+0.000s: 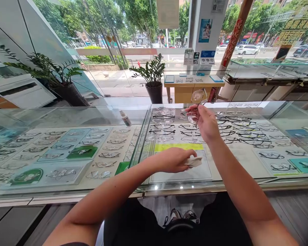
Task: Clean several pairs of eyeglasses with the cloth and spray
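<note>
Raised over the glass display case, my right hand [207,123] pinches a pair of eyeglasses [193,115] near the middle. The frame is thin, with round lenses, and is turned on end so one lens sits above the other. Lower and to the left, my left hand [175,160] is closed on a pale, folded cloth [194,161], held a little apart from the eyeglasses. Both hands are over the case's glass top. A small white spray bottle [125,118] is on the glass to the left, beyond my left forearm.
Rows of eyeglasses [251,131] lie inside the case, under the glass. A second glass case [66,118] adjoins on the left. Potted plants [154,89] and a wooden display table [183,90] stand beyond, before large windows.
</note>
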Demonstrator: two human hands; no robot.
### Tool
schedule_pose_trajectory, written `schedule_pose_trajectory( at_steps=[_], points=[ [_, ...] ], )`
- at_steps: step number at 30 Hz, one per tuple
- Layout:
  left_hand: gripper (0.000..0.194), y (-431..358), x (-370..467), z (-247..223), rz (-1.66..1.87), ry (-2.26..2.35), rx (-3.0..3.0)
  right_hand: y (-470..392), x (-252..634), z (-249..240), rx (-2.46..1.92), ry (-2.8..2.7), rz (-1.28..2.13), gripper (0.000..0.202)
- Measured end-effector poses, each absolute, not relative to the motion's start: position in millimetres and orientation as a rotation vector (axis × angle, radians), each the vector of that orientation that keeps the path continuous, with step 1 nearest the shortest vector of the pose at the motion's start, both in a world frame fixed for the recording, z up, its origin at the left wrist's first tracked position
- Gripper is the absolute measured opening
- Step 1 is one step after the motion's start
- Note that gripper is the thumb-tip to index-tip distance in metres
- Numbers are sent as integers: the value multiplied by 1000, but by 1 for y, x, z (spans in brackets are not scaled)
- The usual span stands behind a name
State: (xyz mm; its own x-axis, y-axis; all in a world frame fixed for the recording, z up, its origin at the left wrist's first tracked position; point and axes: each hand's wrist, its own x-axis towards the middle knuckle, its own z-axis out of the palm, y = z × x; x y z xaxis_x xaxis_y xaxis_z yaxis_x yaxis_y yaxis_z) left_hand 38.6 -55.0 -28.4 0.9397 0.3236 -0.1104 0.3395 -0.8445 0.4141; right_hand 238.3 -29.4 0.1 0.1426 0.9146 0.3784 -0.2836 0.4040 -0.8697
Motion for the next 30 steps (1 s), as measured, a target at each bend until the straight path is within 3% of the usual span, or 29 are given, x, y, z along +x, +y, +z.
schedule_pose_trajectory(
  at_steps=[6, 11, 19, 30],
  points=[
    [36, -48, 36, -25, 248, 580, 2188, -29, 238, 0, -764, -1098, 975, 34],
    [18, -31, 33, -20, 593, 607, 1690, -28, 239, -1, -787, -1110, 961, 36],
    [30, -6, 24, -7, 1045, 762, 1245, -34, 234, -1, -771, -1139, 1003, 29],
    [37, 12, 23, -8, 1226, 712, 809, -48, 210, -9, -793, -1435, 1214, 35]
  ],
)
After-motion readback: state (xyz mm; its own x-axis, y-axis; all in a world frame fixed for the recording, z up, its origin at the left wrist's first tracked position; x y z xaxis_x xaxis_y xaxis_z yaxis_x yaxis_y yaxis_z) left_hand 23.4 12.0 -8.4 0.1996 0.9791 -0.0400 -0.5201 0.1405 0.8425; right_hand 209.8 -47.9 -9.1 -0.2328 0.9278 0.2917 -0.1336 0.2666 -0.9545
